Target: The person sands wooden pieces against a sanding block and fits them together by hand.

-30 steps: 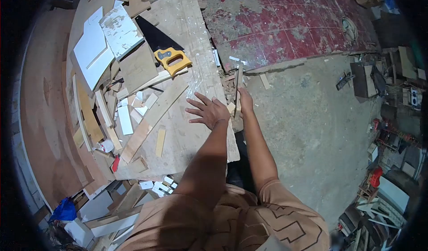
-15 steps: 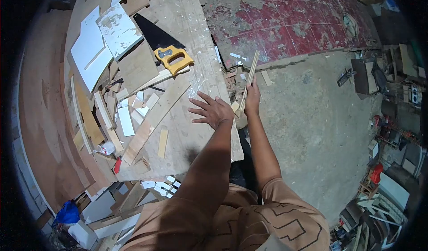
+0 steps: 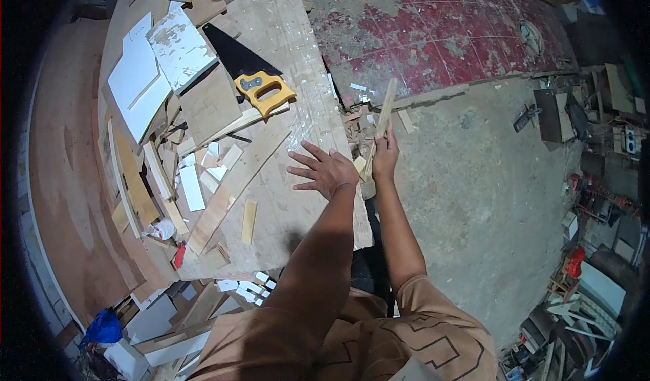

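Note:
My right hand [image 3: 384, 158] grips a thin wooden strip [image 3: 386, 107] just off the right edge of the workbench, the strip tilted up and to the right above the floor. My left hand [image 3: 328, 171] hovers flat with fingers spread over the plywood bench top [image 3: 298, 56], near its right edge, holding nothing. A handsaw with a yellow handle [image 3: 261, 90] and black blade lies on the bench, up and left of my left hand.
Offcuts, white boards [image 3: 139, 76] and wooden slats [image 3: 233, 178] crowd the bench's left half. A worn red floor panel [image 3: 440, 29] and bare concrete [image 3: 474, 198] lie to the right. Tools and clutter line the far right edge. Scrap pieces lie below the bench.
My right hand has lifted the wooden strip and tilted its top to the right. My left hand stays spread over the bench, shifted slightly.

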`<action>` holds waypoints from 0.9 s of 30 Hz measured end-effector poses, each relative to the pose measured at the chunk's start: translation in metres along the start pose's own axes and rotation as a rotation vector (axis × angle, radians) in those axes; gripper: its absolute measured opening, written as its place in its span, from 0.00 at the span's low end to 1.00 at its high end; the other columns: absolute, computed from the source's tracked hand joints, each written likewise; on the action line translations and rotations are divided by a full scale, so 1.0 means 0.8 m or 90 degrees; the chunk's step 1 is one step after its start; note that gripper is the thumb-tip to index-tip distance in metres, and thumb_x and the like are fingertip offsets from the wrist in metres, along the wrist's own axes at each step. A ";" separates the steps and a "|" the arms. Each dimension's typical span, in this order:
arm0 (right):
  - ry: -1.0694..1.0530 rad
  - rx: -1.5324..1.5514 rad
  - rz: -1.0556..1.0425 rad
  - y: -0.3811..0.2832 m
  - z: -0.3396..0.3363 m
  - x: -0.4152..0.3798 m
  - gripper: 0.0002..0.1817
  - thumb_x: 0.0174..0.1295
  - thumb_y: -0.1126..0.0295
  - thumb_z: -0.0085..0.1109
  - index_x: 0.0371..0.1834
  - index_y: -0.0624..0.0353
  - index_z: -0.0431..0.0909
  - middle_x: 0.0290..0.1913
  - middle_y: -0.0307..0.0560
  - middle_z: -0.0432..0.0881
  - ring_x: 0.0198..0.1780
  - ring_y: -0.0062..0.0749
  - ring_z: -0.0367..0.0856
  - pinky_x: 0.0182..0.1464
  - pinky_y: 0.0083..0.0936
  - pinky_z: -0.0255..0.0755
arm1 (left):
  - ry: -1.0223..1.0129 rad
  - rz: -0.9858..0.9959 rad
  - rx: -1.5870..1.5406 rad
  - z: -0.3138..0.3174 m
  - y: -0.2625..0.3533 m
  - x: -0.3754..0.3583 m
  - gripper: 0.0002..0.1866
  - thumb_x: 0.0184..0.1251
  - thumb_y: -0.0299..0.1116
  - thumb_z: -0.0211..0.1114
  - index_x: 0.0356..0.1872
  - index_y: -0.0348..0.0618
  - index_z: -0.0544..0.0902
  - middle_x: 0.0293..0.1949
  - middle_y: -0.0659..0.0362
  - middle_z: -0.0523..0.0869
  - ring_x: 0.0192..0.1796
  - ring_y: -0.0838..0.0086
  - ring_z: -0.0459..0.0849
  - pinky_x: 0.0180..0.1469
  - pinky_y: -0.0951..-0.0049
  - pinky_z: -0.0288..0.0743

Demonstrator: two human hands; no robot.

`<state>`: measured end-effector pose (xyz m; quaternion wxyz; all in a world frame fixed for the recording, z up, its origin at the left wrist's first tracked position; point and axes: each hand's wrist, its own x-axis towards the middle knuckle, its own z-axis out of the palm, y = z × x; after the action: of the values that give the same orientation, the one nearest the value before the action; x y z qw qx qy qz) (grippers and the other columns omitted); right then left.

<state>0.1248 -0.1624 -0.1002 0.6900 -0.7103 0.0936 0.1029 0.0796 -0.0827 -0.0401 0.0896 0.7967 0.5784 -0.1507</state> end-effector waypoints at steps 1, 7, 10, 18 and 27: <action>-0.035 -0.046 0.036 -0.001 -0.004 -0.004 0.32 0.62 0.75 0.53 0.73 0.58 0.63 0.67 0.60 0.68 0.70 0.42 0.64 0.68 0.30 0.59 | 0.001 0.003 0.000 0.000 0.000 -0.001 0.38 0.75 0.48 0.42 0.78 0.45 0.38 0.77 0.39 0.32 0.76 0.31 0.33 0.67 0.23 0.35; -0.175 -0.179 -0.193 -0.002 -0.038 -0.065 0.34 0.57 0.70 0.61 0.71 0.57 0.66 0.67 0.60 0.67 0.71 0.50 0.62 0.71 0.39 0.56 | -0.006 0.004 -0.009 -0.002 -0.001 -0.003 0.38 0.75 0.48 0.42 0.78 0.45 0.38 0.77 0.39 0.33 0.76 0.31 0.34 0.67 0.23 0.35; -0.160 -0.236 -0.177 -0.007 -0.027 -0.044 0.34 0.56 0.66 0.64 0.70 0.52 0.68 0.67 0.62 0.66 0.70 0.54 0.62 0.71 0.42 0.56 | 0.006 0.010 -0.008 0.001 0.001 -0.001 0.38 0.75 0.48 0.42 0.78 0.46 0.38 0.77 0.40 0.33 0.76 0.32 0.34 0.67 0.23 0.35; -0.252 -0.278 -0.094 -0.020 -0.028 -0.018 0.34 0.56 0.58 0.65 0.70 0.41 0.69 0.68 0.66 0.65 0.72 0.58 0.60 0.72 0.40 0.54 | 0.023 -0.001 0.007 0.000 0.001 -0.003 0.38 0.75 0.49 0.42 0.78 0.46 0.38 0.77 0.40 0.35 0.76 0.33 0.36 0.67 0.23 0.38; -0.257 -0.263 -0.091 0.001 -0.046 -0.030 0.33 0.58 0.62 0.62 0.69 0.53 0.69 0.69 0.65 0.66 0.71 0.51 0.64 0.70 0.33 0.57 | 0.018 -0.002 0.002 0.003 0.000 -0.002 0.38 0.75 0.48 0.42 0.78 0.46 0.39 0.77 0.40 0.35 0.76 0.33 0.36 0.67 0.23 0.39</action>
<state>0.1018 -0.1992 -0.0936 0.5410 -0.8056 -0.1186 0.2103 0.0790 -0.0849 -0.0418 0.0797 0.7982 0.5803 -0.1404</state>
